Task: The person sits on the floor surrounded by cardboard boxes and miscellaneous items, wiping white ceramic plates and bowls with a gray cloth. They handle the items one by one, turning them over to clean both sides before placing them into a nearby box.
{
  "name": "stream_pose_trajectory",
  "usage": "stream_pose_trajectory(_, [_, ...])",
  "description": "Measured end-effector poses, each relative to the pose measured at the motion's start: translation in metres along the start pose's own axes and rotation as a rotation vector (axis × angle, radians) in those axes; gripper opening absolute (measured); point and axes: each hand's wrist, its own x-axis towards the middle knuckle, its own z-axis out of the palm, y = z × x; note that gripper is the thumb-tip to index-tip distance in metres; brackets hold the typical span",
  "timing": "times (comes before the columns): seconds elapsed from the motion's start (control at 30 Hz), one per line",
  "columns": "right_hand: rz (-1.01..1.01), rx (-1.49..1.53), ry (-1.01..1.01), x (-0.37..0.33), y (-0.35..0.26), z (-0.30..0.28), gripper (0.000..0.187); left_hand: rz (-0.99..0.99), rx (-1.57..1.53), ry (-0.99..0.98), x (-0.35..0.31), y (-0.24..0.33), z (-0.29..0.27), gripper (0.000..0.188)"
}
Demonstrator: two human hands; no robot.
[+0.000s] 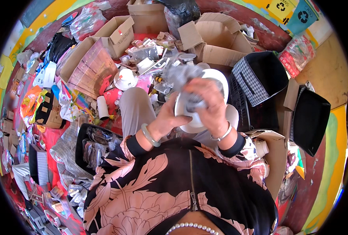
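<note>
A floor (330, 74) crowded with goods is seen from above. Open cartons (217, 39) lie at the top. Two black bins (260, 74) stand at the right, and a black tray (93, 143) of clear packets lies at the lower left. Nearer the lap, a white round fitting (126, 79) rests among loose packaging.

Above the knees, a white disc (217, 80), seemingly a round lamp fitting, is held up. It is partly covered by a crumpled grey plastic wrap (182, 74).

The left hand (170, 115) is closed on the disc's lower edge from beneath. The right hand (207, 102) is curled over the front of the disc, its fingers gripping the wrap.

The step in hand is judged to be the working of the wrap about the disc; whether it is being pulled off or put on cannot be told. For the next move, a steady hold by the left hand would be needed while the wrap is drawn by the right.
</note>
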Motion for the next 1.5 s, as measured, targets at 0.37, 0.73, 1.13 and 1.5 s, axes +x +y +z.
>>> stream_pose_trajectory(0.37, [-0.018,-0.393,0.152,0.004,0.033,-0.011,0.05,0.087,0.031,0.014,-0.004,0.0,-0.008,0.074])
stream_pose_trajectory(0.73, [0.514,0.059,0.622,-0.023,0.085,-0.098,0.034,0.114,-0.437,0.116,-0.005,0.014,-0.041,0.071])
stream_pose_trajectory(1.13, [0.65,0.299,0.48,-0.016,0.036,-0.026,0.028,0.172,-0.169,0.057,0.006,0.007,-0.012,0.088])
stream_pose_trajectory(1.5, [0.015,-0.193,-0.041,0.001,-0.005,-0.007,0.043,0.149,-0.071,-0.054,-0.002,0.007,-0.002,0.09])
